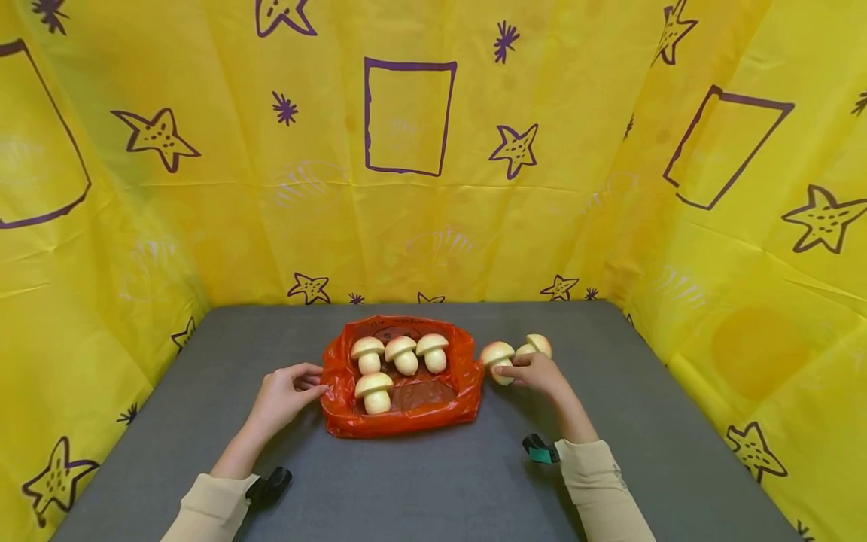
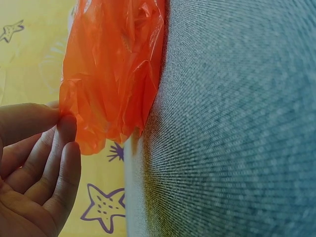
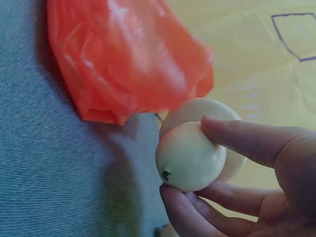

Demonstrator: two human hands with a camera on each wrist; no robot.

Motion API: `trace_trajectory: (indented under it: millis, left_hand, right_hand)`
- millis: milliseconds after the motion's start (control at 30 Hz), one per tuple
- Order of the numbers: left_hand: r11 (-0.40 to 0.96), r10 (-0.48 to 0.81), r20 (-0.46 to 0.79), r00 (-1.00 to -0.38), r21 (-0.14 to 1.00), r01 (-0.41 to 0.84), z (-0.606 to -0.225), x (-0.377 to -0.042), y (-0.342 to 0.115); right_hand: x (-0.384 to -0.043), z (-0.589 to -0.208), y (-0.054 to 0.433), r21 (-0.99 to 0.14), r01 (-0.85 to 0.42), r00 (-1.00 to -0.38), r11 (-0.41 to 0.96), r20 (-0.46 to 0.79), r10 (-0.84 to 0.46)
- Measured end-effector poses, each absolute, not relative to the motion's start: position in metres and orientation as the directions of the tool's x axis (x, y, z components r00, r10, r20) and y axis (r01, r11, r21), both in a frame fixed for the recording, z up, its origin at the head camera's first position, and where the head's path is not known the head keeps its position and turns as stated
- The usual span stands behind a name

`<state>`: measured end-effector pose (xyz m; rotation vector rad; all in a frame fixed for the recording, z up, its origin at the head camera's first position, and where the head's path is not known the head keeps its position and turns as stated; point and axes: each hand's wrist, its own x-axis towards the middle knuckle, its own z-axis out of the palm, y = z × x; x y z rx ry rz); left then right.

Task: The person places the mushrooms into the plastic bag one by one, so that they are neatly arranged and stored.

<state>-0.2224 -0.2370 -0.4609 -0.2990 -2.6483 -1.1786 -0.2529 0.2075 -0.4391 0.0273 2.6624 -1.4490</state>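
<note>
A red plastic bag (image 1: 400, 426) lies on the table with its mouth spread wide. Inside it, three toy mushrooms (image 1: 401, 355) stand in a back row and one more mushroom (image 1: 375, 393) is at front left. My left hand (image 1: 283, 395) pinches the bag's left rim between thumb and fingers; the red film (image 2: 111, 74) is caught at the fingertips. With my right hand (image 1: 539, 376) I hold a pale mushroom (image 3: 191, 156) by its stem, just outside the bag's right side. Another mushroom (image 1: 539, 345) rests tilted behind that hand, partly hidden.
The grey tabletop (image 1: 406, 489) runs under everything. Yellow cloth walls (image 1: 433, 226) with purple star drawings rise at the back and both sides.
</note>
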Motion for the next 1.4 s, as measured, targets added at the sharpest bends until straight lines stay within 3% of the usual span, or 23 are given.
trace_trajectory:
  millis: [633, 1400]
  left_hand:
    - [0.655, 0.092, 0.284, -0.954, 0.705, 0.273, -0.461, -0.222, -0.238]
    - [0.654, 0.091, 0.284, -0.954, 0.705, 0.272, -0.459, -0.222, -0.238]
  right_hand:
    - [-0.242, -0.403, 0.199, -0.869, -0.006, -0.996, 0.495, -0.038, -0.079]
    - [-0.237, -0.385, 0.18, -0.835, -0.015, -0.995, 0.55, -0.041, -0.09]
